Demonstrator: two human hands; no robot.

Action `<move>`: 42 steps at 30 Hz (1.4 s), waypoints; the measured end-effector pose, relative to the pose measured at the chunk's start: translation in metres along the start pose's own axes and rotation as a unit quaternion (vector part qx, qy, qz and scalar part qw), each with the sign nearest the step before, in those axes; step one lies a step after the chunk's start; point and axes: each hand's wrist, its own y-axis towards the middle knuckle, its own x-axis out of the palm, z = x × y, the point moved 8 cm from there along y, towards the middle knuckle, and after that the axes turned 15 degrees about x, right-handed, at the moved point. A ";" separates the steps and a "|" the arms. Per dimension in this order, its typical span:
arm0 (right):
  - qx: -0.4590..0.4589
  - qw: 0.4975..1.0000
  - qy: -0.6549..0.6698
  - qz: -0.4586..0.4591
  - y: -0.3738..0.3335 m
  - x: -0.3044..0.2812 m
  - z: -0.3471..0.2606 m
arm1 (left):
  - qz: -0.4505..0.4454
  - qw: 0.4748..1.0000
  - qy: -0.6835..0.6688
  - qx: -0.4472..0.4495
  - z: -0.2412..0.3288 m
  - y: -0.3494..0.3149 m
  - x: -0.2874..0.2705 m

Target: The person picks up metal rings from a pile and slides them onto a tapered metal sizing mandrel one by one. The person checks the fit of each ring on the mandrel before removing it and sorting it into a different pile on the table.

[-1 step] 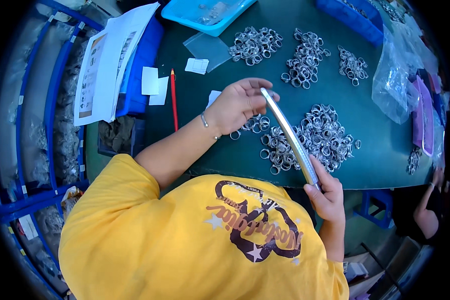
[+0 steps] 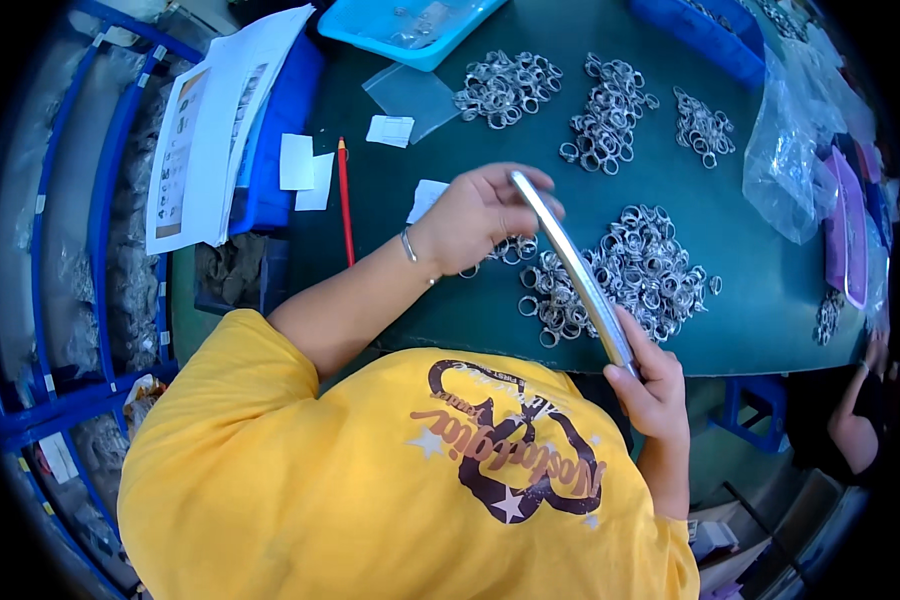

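The right hand [image 2: 652, 390], right of the middle of the frame and a little low, has its thumb and fingers pinched on the lower end of a silver metal rod [image 2: 575, 265]. The rod slants from there up and left to the left hand [image 2: 470, 220], near the centre, whose bent fingers curl about the upper tip; I can't tell whether they press on it. A bangle [image 2: 408, 246] circles the left wrist. Behind the rod, a large heap of rings [image 2: 660, 270] spreads over the green bench [image 2: 760, 320], and a small cluster of rings [image 2: 520, 248] shows partly below the left hand. Three more ring piles [image 2: 610, 115] line the upper middle and upper right. Left of centre lie a red pencil [image 2: 346, 200] and white paper slips [image 2: 296, 162], with a clear bag [image 2: 415, 98] above. A light-blue tray [image 2: 365, 30] sits at the top edge, and a purple tray [image 2: 845, 230] at far right, near a co-worker's arm [image 2: 850, 400].
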 end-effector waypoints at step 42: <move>0.094 0.823 0.551 0.097 0.045 -0.110 0.027 | -0.277 0.768 0.569 0.100 0.018 -0.005 0.020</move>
